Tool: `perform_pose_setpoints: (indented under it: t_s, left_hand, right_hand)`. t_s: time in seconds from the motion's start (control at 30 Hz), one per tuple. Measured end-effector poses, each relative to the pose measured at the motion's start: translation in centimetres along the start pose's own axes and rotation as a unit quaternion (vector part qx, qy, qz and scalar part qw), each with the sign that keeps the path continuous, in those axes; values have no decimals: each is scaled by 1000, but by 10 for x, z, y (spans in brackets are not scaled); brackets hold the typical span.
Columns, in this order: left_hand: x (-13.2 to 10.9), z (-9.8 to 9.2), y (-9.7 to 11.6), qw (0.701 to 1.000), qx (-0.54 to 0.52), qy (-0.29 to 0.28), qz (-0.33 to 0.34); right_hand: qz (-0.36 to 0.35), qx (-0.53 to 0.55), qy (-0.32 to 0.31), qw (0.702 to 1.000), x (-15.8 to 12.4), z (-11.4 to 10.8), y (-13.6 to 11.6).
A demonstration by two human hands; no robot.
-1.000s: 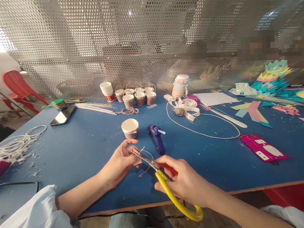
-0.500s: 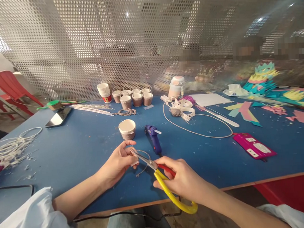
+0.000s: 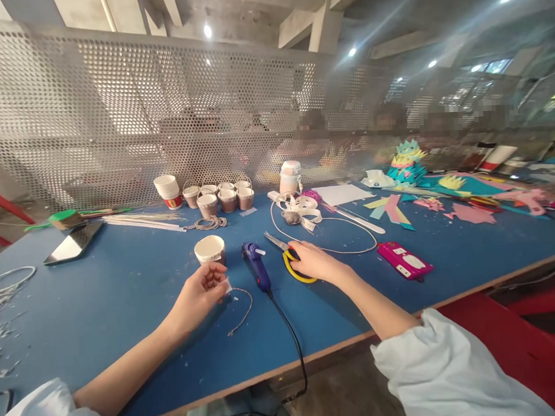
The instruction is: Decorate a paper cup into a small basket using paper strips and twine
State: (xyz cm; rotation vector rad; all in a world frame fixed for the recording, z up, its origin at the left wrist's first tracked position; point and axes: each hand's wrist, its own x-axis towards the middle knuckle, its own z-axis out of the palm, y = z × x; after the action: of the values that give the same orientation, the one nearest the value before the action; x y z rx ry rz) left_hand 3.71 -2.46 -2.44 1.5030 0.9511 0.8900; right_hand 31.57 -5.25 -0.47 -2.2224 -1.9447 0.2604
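Observation:
My left hand [image 3: 203, 292] pinches a small white piece [image 3: 228, 286] just in front of a twine-wrapped paper cup [image 3: 210, 249]. A thin piece of twine [image 3: 250, 301] curves from beside that piece over the blue table. To the right, my right hand [image 3: 313, 261] is closed on the yellow and red handles of the scissors [image 3: 292, 259], which lie low over the table with their blades pointing to the back left. Between my hands rests a blue glue gun [image 3: 258, 266].
Behind stand several small handled cups [image 3: 227, 197], a cup stack [image 3: 168, 190] and a bottle [image 3: 290, 177]. Measuring tape [image 3: 310, 216] and a magenta pouch [image 3: 404, 260] are right. A phone [image 3: 73, 243] lies left. The glue gun's black cable [image 3: 291, 332] crosses the front edge.
My right hand has carried the scissors forward and away from my left hand, down towards the table. The left hand keeps its small white piece. The view has swung right and up.

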Motion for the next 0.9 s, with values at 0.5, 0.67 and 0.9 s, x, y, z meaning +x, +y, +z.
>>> perform_pose_setpoints:
  t_s: [0.5,0.67,0.9]
  left_hand:
    - [42,10,77,973,-51,101,202]
    - [50,7,75,964,-132,119,197]
    - [54,6,68,964,-231,59,121]
  right_hand:
    - [-270,398,69,874,25,-57,-108]
    - [-222,474,26,852,34,-48,-114]
    - [-218,482,8,849,38,-42,-107]
